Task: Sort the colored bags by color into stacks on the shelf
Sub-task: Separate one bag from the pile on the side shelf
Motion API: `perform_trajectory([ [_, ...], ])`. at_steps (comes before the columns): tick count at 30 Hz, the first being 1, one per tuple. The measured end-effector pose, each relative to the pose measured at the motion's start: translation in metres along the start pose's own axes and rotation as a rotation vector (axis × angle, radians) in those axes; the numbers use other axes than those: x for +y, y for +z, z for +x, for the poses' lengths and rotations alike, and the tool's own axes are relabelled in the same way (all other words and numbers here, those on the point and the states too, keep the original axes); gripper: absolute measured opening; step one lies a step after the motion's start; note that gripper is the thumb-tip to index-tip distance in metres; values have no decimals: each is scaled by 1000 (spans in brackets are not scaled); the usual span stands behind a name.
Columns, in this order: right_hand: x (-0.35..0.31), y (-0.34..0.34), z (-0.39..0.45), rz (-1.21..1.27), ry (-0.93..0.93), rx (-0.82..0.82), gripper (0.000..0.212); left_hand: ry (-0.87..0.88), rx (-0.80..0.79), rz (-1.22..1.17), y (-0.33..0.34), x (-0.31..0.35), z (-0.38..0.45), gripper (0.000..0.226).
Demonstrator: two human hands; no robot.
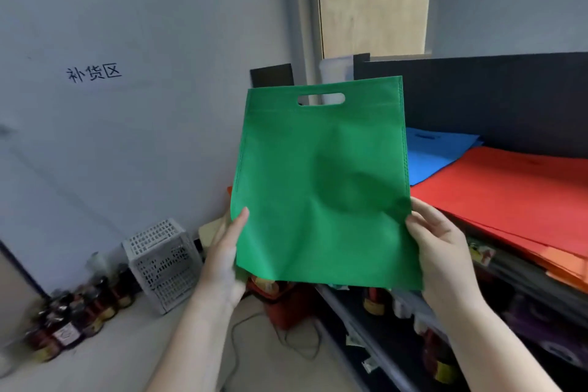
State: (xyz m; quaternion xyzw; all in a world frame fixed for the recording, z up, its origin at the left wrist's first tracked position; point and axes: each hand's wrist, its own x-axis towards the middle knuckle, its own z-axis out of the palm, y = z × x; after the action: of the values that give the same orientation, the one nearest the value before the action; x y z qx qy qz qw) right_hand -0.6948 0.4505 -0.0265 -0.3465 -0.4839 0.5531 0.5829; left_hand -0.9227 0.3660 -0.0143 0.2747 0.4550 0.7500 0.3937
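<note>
Green and flat, the green bag [318, 188] is held up in the air in front of the shelf [521, 267]. The left hand [224, 259] pinches its lower left edge. The right hand [440, 243] pinches its lower right edge. On the shelf lie a stack of red bags [509, 188] and some blue bags [436, 153] behind them.

Left hand [226, 251], right hand [440, 243]: raised, pinching.
</note>
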Motion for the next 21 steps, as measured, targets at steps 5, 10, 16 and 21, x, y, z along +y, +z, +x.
perform_trajectory([
  [5,19,37,35,-40,-2,-5,35,80,74,48,-21,-3,45,18],
  [10,41,68,90,-65,-51,11,34,145,127,110,-24,-6,112,21],
  [16,62,96,167,-43,-63,63,32,220,112,189,-16,-2,199,26],
  [21,81,114,225,-36,-84,91,30,273,52,230,-15,-5,268,29],
])
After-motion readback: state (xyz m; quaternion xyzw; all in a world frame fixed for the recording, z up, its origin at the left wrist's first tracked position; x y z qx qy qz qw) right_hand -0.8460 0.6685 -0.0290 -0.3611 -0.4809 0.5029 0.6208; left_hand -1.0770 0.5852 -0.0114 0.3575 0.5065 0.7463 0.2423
